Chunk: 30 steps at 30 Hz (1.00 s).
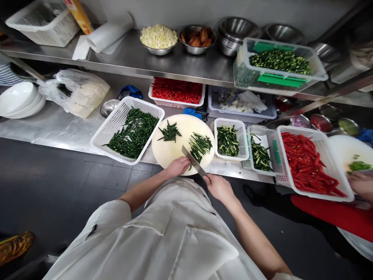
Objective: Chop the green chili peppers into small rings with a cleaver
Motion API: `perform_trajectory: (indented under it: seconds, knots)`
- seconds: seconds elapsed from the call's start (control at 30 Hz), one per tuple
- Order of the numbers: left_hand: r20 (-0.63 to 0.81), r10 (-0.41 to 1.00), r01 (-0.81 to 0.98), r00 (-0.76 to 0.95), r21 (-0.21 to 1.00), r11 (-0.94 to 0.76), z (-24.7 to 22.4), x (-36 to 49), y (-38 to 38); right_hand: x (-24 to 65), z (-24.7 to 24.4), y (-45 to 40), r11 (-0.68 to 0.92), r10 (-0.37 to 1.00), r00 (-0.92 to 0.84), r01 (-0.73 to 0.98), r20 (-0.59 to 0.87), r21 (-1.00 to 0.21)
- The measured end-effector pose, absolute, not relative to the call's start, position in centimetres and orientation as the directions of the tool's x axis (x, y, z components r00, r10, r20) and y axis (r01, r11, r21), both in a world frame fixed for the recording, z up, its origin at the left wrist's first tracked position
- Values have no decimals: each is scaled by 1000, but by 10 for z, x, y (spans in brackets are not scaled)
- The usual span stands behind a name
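Two bare hands worked low in the centre of the frame, over a round cutting board [184, 123] on the steel worktop [68, 130]; the right hand [220, 187] was closed around the handle of a knife [194, 162], whose blade slanted up and leftward across the board; the left hand [178, 166] rested at the board's lower edge, fingers drawn narrow just beside the blade, with a scrap of green at their tips, though whether they pinched it could not be told. Green chillies lay on the board in two groups: a small bundle [169, 132] at its upper left, and a looser heap of cut strips [200, 144] at its right, close to the blade.

Left of the board stood a white basket [113, 121] of more green chillies [134, 132]; right of it came a smaller white basket [233, 158] of cut green pieces [227, 140], a clear container [279, 171] with similar pieces, then a large basket [329, 155] of red chillies [310, 165]; at the far right edge, a co-worker's hand [361, 182] showed beside another board [339, 146].
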<state>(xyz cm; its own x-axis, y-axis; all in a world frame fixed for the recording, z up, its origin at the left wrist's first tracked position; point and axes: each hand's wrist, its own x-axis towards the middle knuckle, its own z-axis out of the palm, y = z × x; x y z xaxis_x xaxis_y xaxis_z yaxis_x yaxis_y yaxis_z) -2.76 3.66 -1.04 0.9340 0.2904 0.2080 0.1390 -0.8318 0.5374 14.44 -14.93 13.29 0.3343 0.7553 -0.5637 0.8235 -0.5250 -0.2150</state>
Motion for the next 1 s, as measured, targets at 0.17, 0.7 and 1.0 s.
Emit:
perform_trajectory:
  seconds: [0.17,0.7,1.0]
  knots:
    - [214,293,130,932,556,-821,-9,-26,36,131,116,-119,-579,741,371,775,-560,-253]
    - [250,645,500,722,455,-737,-5,-82,144,154,104,-163,-494,786,193,768,-587,-409]
    - [274,534,329,800,544,-772,-10,-56,95,146,110,-149,-574,753,348,762,-558,-299]
